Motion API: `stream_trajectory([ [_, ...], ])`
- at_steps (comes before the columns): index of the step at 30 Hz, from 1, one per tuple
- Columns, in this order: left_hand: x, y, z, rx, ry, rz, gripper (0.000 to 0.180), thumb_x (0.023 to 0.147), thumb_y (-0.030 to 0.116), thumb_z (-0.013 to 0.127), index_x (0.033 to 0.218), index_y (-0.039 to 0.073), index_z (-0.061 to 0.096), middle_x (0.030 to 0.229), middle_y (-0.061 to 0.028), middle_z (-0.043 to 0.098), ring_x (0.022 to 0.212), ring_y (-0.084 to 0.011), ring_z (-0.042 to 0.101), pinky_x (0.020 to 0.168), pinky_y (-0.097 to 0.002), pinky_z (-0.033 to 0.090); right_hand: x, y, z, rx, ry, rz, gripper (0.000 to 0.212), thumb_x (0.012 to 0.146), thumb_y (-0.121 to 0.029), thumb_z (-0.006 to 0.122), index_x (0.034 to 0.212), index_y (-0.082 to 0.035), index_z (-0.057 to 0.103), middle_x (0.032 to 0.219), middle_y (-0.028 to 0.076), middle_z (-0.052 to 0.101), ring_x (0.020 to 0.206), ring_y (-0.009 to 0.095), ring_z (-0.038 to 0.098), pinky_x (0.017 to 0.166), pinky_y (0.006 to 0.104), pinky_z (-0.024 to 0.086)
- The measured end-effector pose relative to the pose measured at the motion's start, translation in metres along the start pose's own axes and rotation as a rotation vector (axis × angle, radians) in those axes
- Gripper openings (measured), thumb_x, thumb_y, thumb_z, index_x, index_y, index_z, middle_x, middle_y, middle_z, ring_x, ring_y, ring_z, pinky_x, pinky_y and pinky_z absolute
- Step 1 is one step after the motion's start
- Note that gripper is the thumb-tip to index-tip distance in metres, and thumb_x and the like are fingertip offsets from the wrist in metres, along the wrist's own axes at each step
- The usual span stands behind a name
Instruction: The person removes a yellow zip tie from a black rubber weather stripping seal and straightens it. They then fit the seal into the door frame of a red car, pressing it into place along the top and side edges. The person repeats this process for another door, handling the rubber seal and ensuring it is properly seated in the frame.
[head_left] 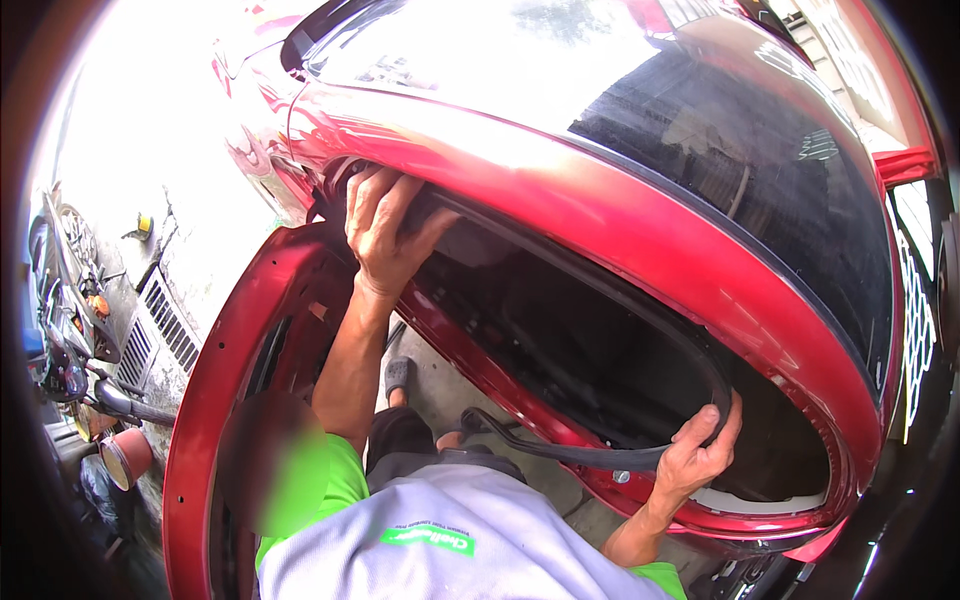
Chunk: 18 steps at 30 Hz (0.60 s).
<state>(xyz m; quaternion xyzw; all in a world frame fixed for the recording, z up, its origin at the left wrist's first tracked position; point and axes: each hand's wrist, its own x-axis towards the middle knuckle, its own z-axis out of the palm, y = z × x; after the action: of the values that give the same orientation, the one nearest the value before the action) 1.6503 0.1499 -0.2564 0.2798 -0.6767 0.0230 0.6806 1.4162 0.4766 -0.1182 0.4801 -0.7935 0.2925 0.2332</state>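
Note:
A long black rubber door seal (pixel 600 458) runs along the upper edge of a red car's door opening (pixel 560 300). It bends round at the right, and its loose tail hangs across the lower sill. My left hand (pixel 385 225) is closed over the upper front corner of the opening, fingers curled against the seal there; its fingertips are partly hidden. At the rear bend, my right hand (pixel 700 450) pinches the seal between thumb and fingers, away from the metal frame.
The red car door (pixel 225 350) stands open at my left. A glossy dark panel (pixel 740 140) lies beyond the red roof rail (pixel 600 220). Drain grates (pixel 165 320), a reddish bucket (pixel 126 455) and a bicycle (pixel 80 250) are at far left. My shoe (pixel 398 373) shows on the floor.

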Motion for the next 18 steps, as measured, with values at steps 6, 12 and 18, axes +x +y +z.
stream_trajectory([
  [6,0.003,0.011,0.003,0.034,0.004,0.004,0.045,0.074,0.025,0.09,0.107,0.001,0.072,0.105,-0.0132,0.069,0.098,-0.0357,0.065,0.086,-0.0446,0.054,0.005,-0.011,-0.005,0.032,0.157,-0.045,0.036,0.109,-0.02,0.052,0.131,0.008,0.058,0.077,0.009,0.063,0.049,0.009,0.044,0.044,0.0246,0.035],
  [12,-0.005,0.022,0.009,0.044,0.009,-0.067,0.045,0.08,0.026,0.087,0.114,0.002,0.069,0.112,-0.0158,0.066,0.104,-0.0376,0.062,0.092,-0.0489,0.05,0.013,-0.012,-0.006,-0.009,0.186,-0.053,0.036,0.108,-0.021,0.056,0.13,0.006,0.061,0.081,0.009,0.065,0.051,0.01,0.046,0.046,0.0251,0.037],
  [18,0.006,0.045,0.022,-0.008,0.028,0.113,0.049,0.073,0.018,0.087,0.117,0.009,0.067,0.119,-0.0114,0.061,0.114,-0.0345,0.056,0.096,-0.0478,0.046,0.036,-0.011,-0.01,-0.085,0.186,-0.124,0.033,0.105,-0.018,0.061,0.127,0.006,0.063,0.1,0.016,0.072,0.072,0.018,0.064,0.064,0.0303,0.051],
])
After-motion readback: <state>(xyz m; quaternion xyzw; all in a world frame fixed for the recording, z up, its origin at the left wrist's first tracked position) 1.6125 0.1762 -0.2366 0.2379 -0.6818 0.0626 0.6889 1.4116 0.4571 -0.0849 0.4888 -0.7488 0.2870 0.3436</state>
